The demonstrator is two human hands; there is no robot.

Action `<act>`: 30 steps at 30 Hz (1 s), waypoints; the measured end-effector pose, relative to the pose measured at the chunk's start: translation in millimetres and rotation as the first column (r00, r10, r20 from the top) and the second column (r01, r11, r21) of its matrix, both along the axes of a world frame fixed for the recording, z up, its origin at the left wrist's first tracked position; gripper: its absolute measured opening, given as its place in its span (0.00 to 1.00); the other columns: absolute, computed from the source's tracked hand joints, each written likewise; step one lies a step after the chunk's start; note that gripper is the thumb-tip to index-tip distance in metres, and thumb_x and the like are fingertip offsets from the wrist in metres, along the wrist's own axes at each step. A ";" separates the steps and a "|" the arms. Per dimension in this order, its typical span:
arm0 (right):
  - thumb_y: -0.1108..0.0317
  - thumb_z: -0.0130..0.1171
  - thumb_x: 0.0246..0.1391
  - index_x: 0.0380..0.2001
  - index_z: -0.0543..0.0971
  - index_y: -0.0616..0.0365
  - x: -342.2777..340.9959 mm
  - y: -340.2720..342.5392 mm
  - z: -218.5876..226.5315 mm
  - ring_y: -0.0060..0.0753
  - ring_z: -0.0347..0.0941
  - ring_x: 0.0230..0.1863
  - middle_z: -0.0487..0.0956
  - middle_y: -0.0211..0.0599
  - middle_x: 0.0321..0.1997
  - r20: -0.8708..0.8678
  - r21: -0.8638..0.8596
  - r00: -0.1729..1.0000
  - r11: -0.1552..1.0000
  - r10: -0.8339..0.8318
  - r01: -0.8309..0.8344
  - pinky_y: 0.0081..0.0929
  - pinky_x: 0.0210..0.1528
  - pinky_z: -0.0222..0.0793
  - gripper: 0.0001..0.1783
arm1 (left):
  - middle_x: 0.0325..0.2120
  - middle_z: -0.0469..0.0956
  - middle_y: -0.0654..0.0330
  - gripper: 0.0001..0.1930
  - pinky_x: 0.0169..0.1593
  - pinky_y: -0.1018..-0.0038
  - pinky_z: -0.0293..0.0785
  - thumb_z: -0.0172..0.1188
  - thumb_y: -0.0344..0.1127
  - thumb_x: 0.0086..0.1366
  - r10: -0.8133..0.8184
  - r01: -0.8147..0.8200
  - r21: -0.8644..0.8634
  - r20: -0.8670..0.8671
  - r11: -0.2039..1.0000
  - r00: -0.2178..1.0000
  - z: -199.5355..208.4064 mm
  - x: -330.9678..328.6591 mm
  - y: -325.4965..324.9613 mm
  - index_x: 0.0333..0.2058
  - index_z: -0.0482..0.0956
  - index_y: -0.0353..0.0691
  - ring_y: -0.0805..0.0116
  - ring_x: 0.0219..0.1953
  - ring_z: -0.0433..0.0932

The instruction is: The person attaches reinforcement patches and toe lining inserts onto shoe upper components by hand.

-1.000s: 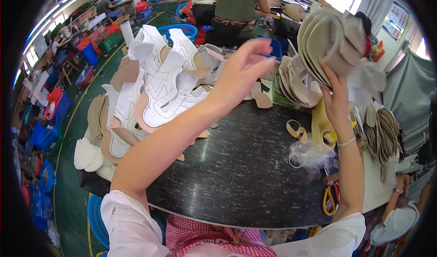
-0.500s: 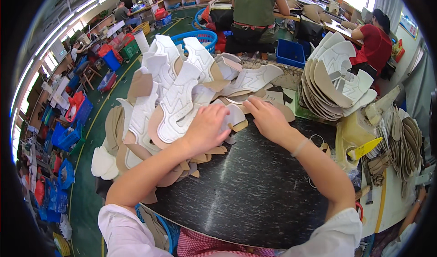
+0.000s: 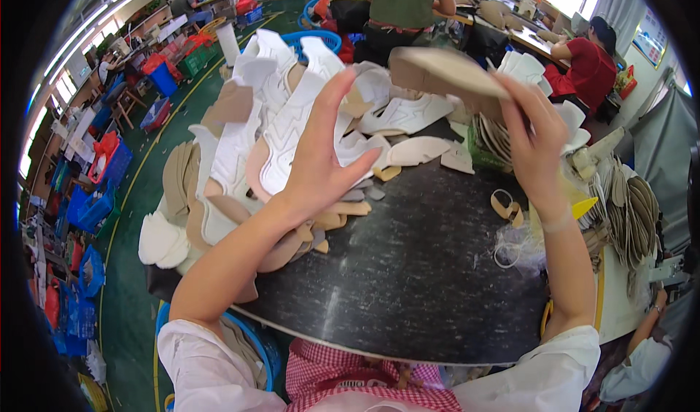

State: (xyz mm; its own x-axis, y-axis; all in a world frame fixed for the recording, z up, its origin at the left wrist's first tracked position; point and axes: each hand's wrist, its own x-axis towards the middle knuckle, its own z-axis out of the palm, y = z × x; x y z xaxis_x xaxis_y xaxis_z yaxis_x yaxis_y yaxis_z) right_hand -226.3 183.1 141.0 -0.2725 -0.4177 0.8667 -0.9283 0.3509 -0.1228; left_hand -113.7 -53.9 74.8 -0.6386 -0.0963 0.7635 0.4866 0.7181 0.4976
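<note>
A: Start with the table (image 3: 408, 281). It's a dark round top, bare in the part nearest your body, and crowded along its far and left side.

B: Crowded with what?

A: A broad heap of white shoe uppers (image 3: 292, 120) and tan cut pieces (image 3: 182, 179) fans out on your left. A stack of tan insoles (image 3: 496, 138) stands on the far right, and more ribbed pieces (image 3: 634, 208) lie beyond the right rim.

B: And the piece I'm handling?

A: The tan sole board (image 3: 441, 69) is up in the air, above the far edge of the table. Your right hand (image 3: 536, 146) pinches it at its right end, fingers closed on it. Its long axis runs left to right, tilted slightly down toward the right.

B: Where's my other hand?

A: Your left hand (image 3: 321, 164) is raised and spread, holding nothing, with the palm turned toward the board. The board's free end lies up and to the right of it, near but apart. So the right hand has the board, and the left is the one with a gap between.

B: Anything between them?

A: I'd say no, only air, though the white heap sits directly under the left hand. Small things lie lower right: a loop of tan strap (image 3: 504, 206), a tangle of clear thread (image 3: 516, 248) and a yellow tool (image 3: 583, 208).
</note>
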 end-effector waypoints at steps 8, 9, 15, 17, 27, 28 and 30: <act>0.63 0.66 0.47 0.45 0.78 0.60 191.7 65.2 -120.6 0.41 0.75 0.46 0.78 0.42 0.47 0.586 0.444 0.789 0.740 0.186 -0.504 0.35 0.47 0.72 0.21 | 0.43 0.75 0.49 0.16 0.53 0.58 0.67 0.60 0.40 0.58 -0.425 0.576 -0.161 0.524 0.802 0.738 -63.6 137.5 41.7 0.40 0.76 0.35 0.49 0.47 0.72; 0.63 0.66 0.47 0.45 0.78 0.60 189.6 66.1 -129.1 0.41 0.75 0.46 0.78 0.42 0.47 0.599 0.436 0.778 0.738 0.190 -0.516 0.35 0.47 0.72 0.21 | 0.44 0.75 0.48 0.17 0.54 0.59 0.67 0.60 0.44 0.58 -0.377 0.542 -0.225 0.509 0.810 0.774 -69.6 144.6 42.4 0.39 0.76 0.35 0.49 0.48 0.72; 0.53 0.59 0.51 0.57 0.69 0.58 139.1 37.4 -139.0 0.45 0.63 0.61 0.67 0.41 0.62 0.617 0.540 0.772 0.633 0.150 -0.555 0.42 0.63 0.57 0.33 | 0.54 0.68 0.45 0.18 0.60 0.54 0.61 0.60 0.49 0.58 -0.339 0.571 -0.384 0.523 0.725 0.782 -71.4 151.3 47.6 0.34 0.75 0.37 0.46 0.55 0.67; 0.52 0.59 0.50 0.57 0.69 0.56 137.7 39.9 -132.5 0.44 0.61 0.62 0.67 0.41 0.62 0.527 0.620 0.845 0.638 0.093 -0.457 0.43 0.64 0.54 0.32 | 0.55 0.67 0.44 0.18 0.61 0.54 0.60 0.60 0.49 0.58 -0.367 0.607 -0.376 0.539 0.700 0.758 -74.2 151.1 38.0 0.34 0.75 0.37 0.46 0.57 0.66; 0.55 0.58 0.49 0.53 0.72 0.48 109.9 2.3 -95.7 0.39 0.65 0.59 0.68 0.43 0.58 0.083 0.684 0.992 0.718 0.099 -0.128 0.43 0.64 0.52 0.26 | 0.54 0.67 0.49 0.24 0.62 0.55 0.59 0.61 0.45 0.56 -0.184 0.551 -0.415 0.654 0.725 0.734 -69.9 144.3 64.3 0.48 0.72 0.37 0.48 0.57 0.65; 0.58 0.56 0.50 0.53 0.73 0.48 111.9 -1.0 -114.3 0.39 0.64 0.59 0.68 0.42 0.59 -0.017 0.772 0.965 0.616 0.262 -0.154 0.45 0.63 0.53 0.25 | 0.54 0.67 0.49 0.24 0.62 0.55 0.59 0.61 0.45 0.56 -0.193 0.563 -0.405 0.662 0.720 0.724 -73.5 144.3 62.7 0.48 0.72 0.37 0.48 0.57 0.65; 0.60 0.56 0.50 0.52 0.73 0.49 86.8 5.7 -134.9 0.40 0.65 0.59 0.68 0.41 0.59 0.118 0.723 0.973 0.654 0.199 -0.221 0.45 0.63 0.55 0.24 | 0.57 0.65 0.51 0.29 0.64 0.56 0.56 0.60 0.47 0.58 -0.206 0.538 -0.441 0.603 0.718 0.770 -83.0 146.2 56.6 0.56 0.68 0.42 0.52 0.61 0.62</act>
State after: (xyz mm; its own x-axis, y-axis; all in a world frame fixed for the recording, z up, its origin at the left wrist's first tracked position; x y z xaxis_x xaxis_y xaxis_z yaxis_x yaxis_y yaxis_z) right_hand -139.5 188.8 6.2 -0.1149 -0.9600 0.2553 -0.9890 0.1346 0.0609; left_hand 32.5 2.6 -8.1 -0.8053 0.5696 0.1642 0.5905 0.7463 0.3073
